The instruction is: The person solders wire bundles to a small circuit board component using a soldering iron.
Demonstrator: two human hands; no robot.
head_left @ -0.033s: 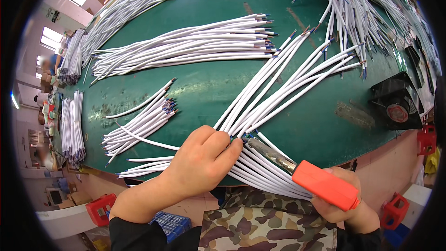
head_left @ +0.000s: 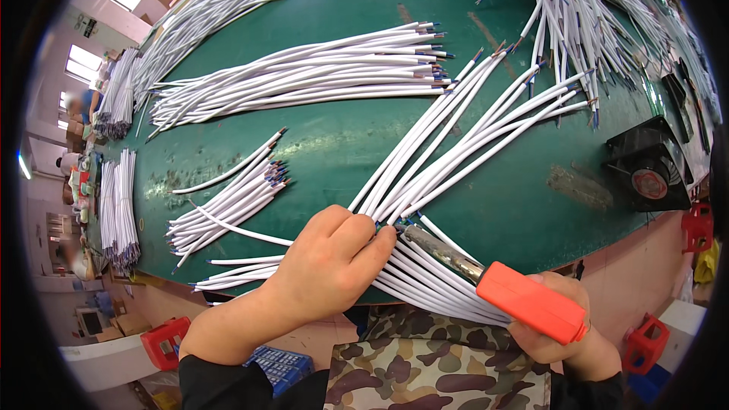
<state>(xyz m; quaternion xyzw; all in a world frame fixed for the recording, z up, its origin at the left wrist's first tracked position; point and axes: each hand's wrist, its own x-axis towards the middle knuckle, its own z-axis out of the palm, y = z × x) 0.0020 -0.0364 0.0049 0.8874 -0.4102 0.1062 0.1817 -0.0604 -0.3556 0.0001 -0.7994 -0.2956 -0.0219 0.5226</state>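
My right hand (head_left: 548, 334) is wrapped round the red handle of a soldering iron (head_left: 524, 300). Its metal barrel points up and left, with the tip close to my left fingertips. Closed in a pinch, my left hand (head_left: 334, 262) is on white cables (head_left: 380, 196) near the table's front edge, where stripped ends with blue wires meet. Its fingers hide exactly what is between them. More white cables (head_left: 433, 285) fan out under the iron toward my lap. Others stretch away to the far right, their bare blue and brown wire ends outward.
A short cable bundle (head_left: 231, 201) lies left on the green table (head_left: 334, 152), and a longer bundle (head_left: 304, 72) lies behind it. Large cable piles (head_left: 577, 7) cover the far right. A black fan (head_left: 649, 167) stands at the right edge. Red stools (head_left: 645, 343) are below.
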